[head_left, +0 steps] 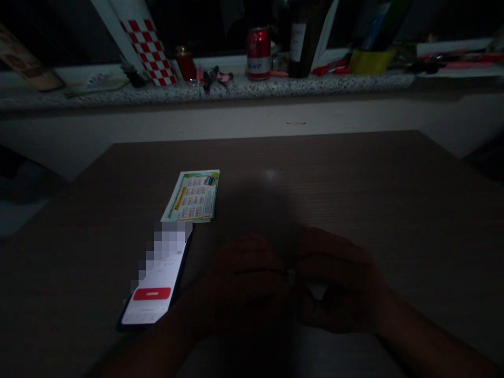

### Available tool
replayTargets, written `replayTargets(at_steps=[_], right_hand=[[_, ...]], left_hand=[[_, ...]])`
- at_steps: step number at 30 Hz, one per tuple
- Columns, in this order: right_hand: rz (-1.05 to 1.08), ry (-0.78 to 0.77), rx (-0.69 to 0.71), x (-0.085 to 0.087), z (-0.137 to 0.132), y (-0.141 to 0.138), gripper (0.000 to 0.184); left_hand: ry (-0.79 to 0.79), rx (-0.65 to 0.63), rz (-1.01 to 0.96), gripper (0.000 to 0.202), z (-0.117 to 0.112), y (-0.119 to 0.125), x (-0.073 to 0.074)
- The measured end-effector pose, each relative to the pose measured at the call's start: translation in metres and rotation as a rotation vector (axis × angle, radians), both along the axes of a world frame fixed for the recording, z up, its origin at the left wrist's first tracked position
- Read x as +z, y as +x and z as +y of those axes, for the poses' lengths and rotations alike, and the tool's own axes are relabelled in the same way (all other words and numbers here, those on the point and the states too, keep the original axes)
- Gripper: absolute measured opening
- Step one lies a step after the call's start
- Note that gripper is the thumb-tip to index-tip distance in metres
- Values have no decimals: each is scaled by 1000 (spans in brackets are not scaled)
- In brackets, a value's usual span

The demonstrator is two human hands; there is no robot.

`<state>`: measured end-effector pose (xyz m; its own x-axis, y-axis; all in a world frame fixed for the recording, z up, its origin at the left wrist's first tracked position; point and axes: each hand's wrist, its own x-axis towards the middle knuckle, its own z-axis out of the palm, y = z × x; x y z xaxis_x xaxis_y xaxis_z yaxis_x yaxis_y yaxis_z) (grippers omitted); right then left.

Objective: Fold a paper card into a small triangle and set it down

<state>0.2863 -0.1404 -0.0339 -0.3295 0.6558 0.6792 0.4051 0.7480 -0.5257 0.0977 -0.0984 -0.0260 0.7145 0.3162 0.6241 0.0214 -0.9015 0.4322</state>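
In dim light, my left hand [250, 278] and my right hand [340, 281] are close together, low over the brown table [354, 178]. Both have curled fingers, the fingertips of each turned toward the other. A faint pale spot shows in the narrow gap between them, too dark to name. Whatever the fingers hold, if anything, is hidden. Left of my left hand lies a phone [157, 283] with a lit screen and a red button, its upper part blurred out. Just beyond the phone is a small stack of printed cards [195, 197] with rows of orange-red number blocks.
Behind the table runs a speckled stone windowsill [236, 94]. On it stand a red can [259, 55], a dark bottle [299, 47], a red-and-white checked tube [151, 55], a small red bottle [186, 64] and a yellow container [370, 62], with smaller odds and ends among them.
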Motion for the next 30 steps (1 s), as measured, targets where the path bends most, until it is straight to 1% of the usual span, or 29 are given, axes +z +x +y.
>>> replayTargets(at_steps=[6,9,13,18,22,26,30], right_hand=[[24,-19,-25,0,1,11,18],[28,-43,-38,1,2,13,18],[18,-47,-32,3,4,15,16],[44,-89,-37,0,6,21,18],[91,-106,-34,0,3,22,21],[69,-99,-15,0,1,17,25],[37,-66,28,-3,2,9,21]], left_hand=[[0,47,-49,7,3,-5,7],[-21,65,-72,9,4,-8,6],[-39,54,-79,14,6,-10,4],[-136,106,-138,19,6,-13,2],[-142,68,-116,17,6,-13,2],[-152,72,-99,16,7,-9,0],[-164,47,-67,12,4,-5,-1]])
